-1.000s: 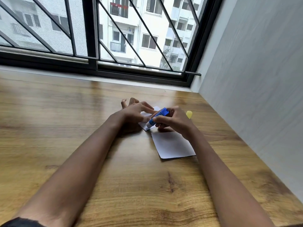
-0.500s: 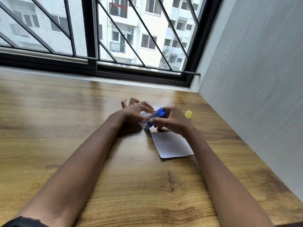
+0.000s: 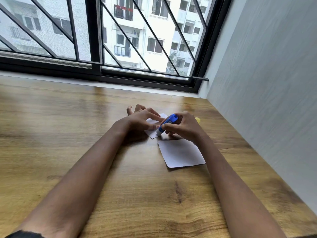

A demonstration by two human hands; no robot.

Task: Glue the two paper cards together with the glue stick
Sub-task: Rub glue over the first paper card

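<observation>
Your right hand [image 3: 183, 127] grips the blue glue stick [image 3: 167, 123], tip down near the corner of the far paper card [image 3: 151, 133]. Your left hand [image 3: 142, 121] is close beside it, fingers extended, pressing that card onto the wooden table [image 3: 68, 134]. Whether the hands touch: cannot tell. The second paper card [image 3: 181, 152] lies bare nearer you, just apart from the first. A yellow cap [image 3: 197, 119] sits behind your right hand.

Risks:
- A stroke past the card edge would smear glue on the table, and the card could stick there.
- Your left fingertips are near the tip and may pick up glue.
- Dragging toward the unpinned corner may crease it.
- Your right wrist is over the second card and could nudge it.
</observation>
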